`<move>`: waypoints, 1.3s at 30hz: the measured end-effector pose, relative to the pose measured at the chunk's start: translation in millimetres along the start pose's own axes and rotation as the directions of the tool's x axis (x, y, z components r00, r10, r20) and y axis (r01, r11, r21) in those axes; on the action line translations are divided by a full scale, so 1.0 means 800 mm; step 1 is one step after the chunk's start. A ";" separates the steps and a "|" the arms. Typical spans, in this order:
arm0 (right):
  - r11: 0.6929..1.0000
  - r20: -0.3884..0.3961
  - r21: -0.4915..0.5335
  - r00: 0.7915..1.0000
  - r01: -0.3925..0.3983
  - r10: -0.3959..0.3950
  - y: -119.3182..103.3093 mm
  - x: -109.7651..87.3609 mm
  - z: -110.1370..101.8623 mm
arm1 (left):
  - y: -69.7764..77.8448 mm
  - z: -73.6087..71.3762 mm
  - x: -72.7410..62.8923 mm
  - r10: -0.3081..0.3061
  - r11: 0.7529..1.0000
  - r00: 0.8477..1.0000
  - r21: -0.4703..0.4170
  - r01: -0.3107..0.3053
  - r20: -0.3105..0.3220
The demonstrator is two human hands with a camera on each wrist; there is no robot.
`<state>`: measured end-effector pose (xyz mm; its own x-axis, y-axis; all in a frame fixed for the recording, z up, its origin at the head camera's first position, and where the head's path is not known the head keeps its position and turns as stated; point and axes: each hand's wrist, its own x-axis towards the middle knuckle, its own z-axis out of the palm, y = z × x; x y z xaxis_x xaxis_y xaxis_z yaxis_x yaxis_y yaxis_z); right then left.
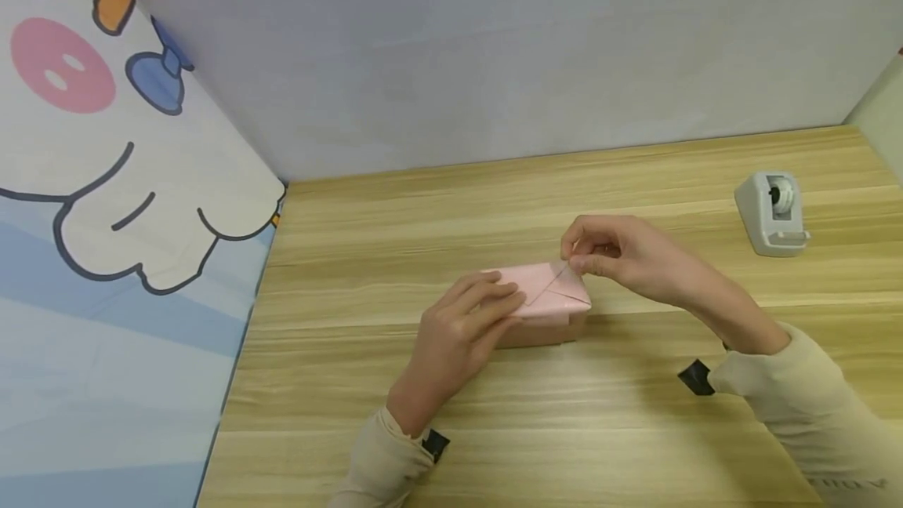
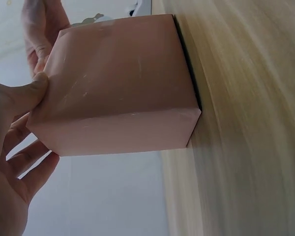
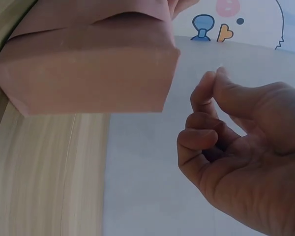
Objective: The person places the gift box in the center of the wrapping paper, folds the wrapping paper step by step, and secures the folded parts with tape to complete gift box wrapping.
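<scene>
A small box wrapped in pink paper (image 1: 539, 281) sits on the wooden table, its top crossed by slanting paper folds. My left hand (image 1: 466, 320) holds it from the left, fingers spread over the top and thumb along the near upper edge, as the left wrist view shows on the box (image 2: 120, 73). At the far right corner of the top is my right hand (image 1: 621, 257), thumb and index finger pinched together. A tiny pale, clear sliver like tape shows at those fingertips in the right wrist view, where the right hand (image 3: 250, 132) appears just off the box's end (image 3: 88, 81).
A grey-white tape dispenser (image 1: 772, 214) stands at the right back of the wooden table (image 1: 317, 382). A pale wall (image 1: 494, 53) rises behind, and a cartoon-printed panel (image 1: 127, 257) borders the left. Black straps hang at both sleeve cuffs.
</scene>
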<state>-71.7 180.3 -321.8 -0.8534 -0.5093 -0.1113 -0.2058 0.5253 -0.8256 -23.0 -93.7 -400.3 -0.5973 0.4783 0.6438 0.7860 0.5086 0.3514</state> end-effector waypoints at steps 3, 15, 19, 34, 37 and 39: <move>0.999 0.058 -0.034 0.998 0.005 -0.003 -0.011 0.006 0.008 | -0.002 0.002 -0.001 0.019 1.000 0.999 -0.018 -0.020 -0.034; 0.995 0.244 -0.078 0.969 0.059 -0.038 -0.032 0.028 0.033 | -0.002 0.006 -0.003 0.004 0.998 0.999 -0.066 -0.007 -0.053; 0.995 0.250 -0.088 0.968 0.043 -0.019 -0.032 0.029 0.034 | 0.002 0.005 -0.003 -0.043 0.997 0.999 -0.064 0.041 -0.017; 0.994 0.204 -0.104 0.978 -0.031 0.052 -0.041 0.033 0.040 | 0.002 0.003 -0.003 -0.044 0.998 0.999 -0.044 0.044 -0.006; 0.992 0.208 -0.126 0.977 -0.023 0.049 -0.043 0.033 0.039 | 0.001 0.004 -0.004 -0.035 0.999 0.999 -0.039 0.034 -0.010; 0.991 0.216 -0.135 0.975 -0.022 0.051 -0.045 0.034 0.038 | 0.001 0.004 -0.004 -0.032 0.999 0.999 -0.041 0.031 -0.014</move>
<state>-72.9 126.9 -311.8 -0.7389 -0.6173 -0.2700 -0.2502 0.6235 -0.7408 -21.1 -92.0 -404.1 -0.6198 0.4516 0.6419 0.7728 0.4937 0.3988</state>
